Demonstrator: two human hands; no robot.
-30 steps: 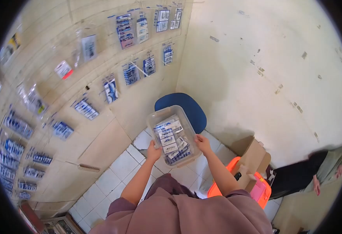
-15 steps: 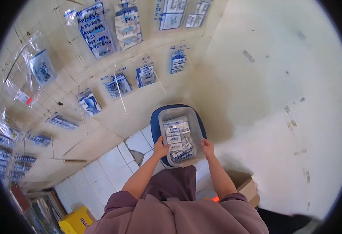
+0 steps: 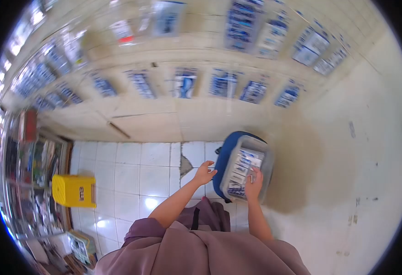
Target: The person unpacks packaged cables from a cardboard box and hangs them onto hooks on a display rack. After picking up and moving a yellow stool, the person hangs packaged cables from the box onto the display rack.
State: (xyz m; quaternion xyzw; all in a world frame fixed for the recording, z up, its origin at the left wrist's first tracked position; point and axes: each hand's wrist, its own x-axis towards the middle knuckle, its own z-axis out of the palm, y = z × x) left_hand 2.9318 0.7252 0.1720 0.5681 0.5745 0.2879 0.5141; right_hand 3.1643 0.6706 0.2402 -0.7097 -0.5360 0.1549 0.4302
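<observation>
Because the blue seat (image 3: 224, 158) supports the plastic bin (image 3: 266, 169), the left hand (image 3: 204, 173) can hang spread and unloaded nearby; the right hand (image 3: 253, 184) reaches over packets (image 3: 241, 169) inside, its grip not discernible.

Bin pkts (image 3: 240, 169) txt illeg.; wall pkts (image 3: 224, 85) blurred.

Deep blue on the seat (image 3: 221, 158), cloudy grey on the see-through tub (image 3: 268, 165), and its packets (image 3: 240, 168), look, are white and blue! Bright yellow on the stool (image 3: 74, 190) with dark lettering, white floor tiles (image 3: 126, 178) in a grid, mauve clothing (image 3: 182, 254), and a cream wall (image 3: 150, 128) dotted with blue-and-white pouches (image 3: 222, 84)!
</observation>
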